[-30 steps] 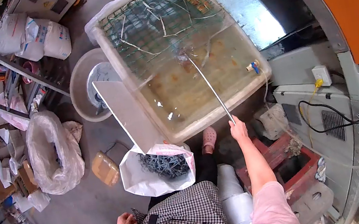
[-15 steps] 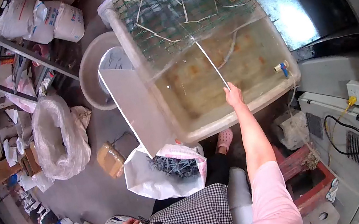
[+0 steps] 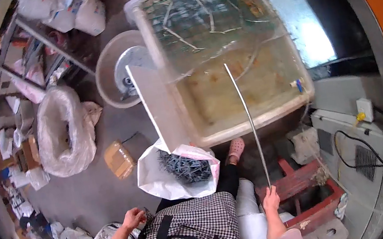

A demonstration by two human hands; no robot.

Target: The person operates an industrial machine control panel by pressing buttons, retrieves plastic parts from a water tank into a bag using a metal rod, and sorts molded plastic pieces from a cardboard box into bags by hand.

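Observation:
My right hand (image 3: pixel 270 198) is closed around the lower end of a long thin metal rod (image 3: pixel 253 129), whose far tip lies over the front part of a water-filled tub (image 3: pixel 234 131). A green mesh (image 3: pixel 214 13) with pale strips on it covers the tub's far half. My left hand (image 3: pixel 134 217) hangs beside the checked apron (image 3: pixel 195 226), its fingers curled; whether they hold anything is too small to tell. A white sack (image 3: pixel 152 175) of dark grey pieces (image 3: pixel 184 166) stands before my lap, against a pale board (image 3: pixel 161 107).
A round basin (image 3: pixel 105 78) stands left of the tub, with a plastic-lined container (image 3: pixel 46 140) and a taped package (image 3: pixel 119 160) on the floor nearby. At right are a red metal frame (image 3: pixel 315 211), a grey cabinet (image 3: pixel 347 143) and black cables (image 3: pixel 342 144).
My right hand has drawn back toward my body with the rod, whose tip has moved from the mesh edge toward me. The camera view has shifted.

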